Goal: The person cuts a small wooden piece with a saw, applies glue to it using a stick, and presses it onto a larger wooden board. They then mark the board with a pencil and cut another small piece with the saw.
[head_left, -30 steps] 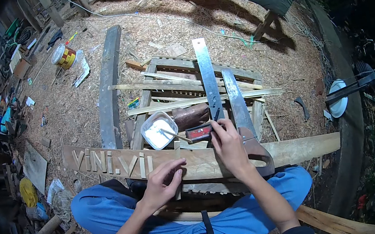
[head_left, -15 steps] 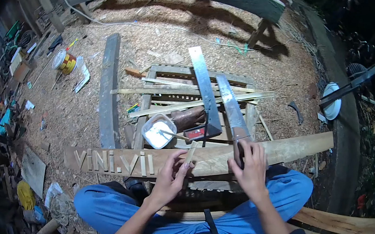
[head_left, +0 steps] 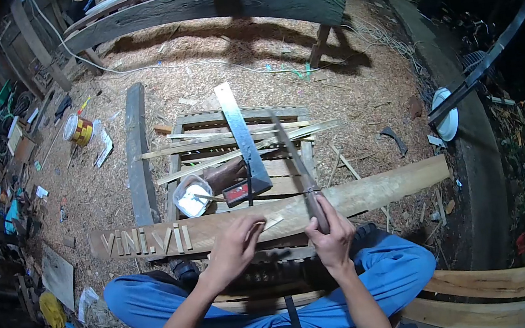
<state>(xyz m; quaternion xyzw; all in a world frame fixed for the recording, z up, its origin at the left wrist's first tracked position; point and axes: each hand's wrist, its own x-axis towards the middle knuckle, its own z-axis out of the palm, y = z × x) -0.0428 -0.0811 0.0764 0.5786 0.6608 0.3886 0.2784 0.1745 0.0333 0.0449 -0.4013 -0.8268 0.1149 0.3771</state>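
Observation:
My left hand (head_left: 234, 245) is closed in a pinch on a small pale wooden strip (head_left: 274, 222), which sticks out to the right just over a long board. My right hand (head_left: 333, 234) grips the dark handle of a large long-bladed knife (head_left: 292, 150), its blade pointing away from me and seen nearly edge-on. The curved board (head_left: 378, 199) lies crosswise before my knees. Raised letters made of thin wood pieces (head_left: 178, 241), reading "VINI.VII", stand on its left part.
Beyond the board, a plastic tub of white paste (head_left: 194, 202) with a stick in it, a metal try square (head_left: 240, 127), a red-and-black object (head_left: 237, 194) and long strips (head_left: 207, 143) rest on a slatted wooden frame. A beam (head_left: 138, 153) lies left; a heavy bench (head_left: 204, 12) stands behind.
The knife has lifted and turned from blade flat to nearly edge-on, its tip swinging left. The strip in my left hand has tipped from steep to nearly level. The view has shifted.

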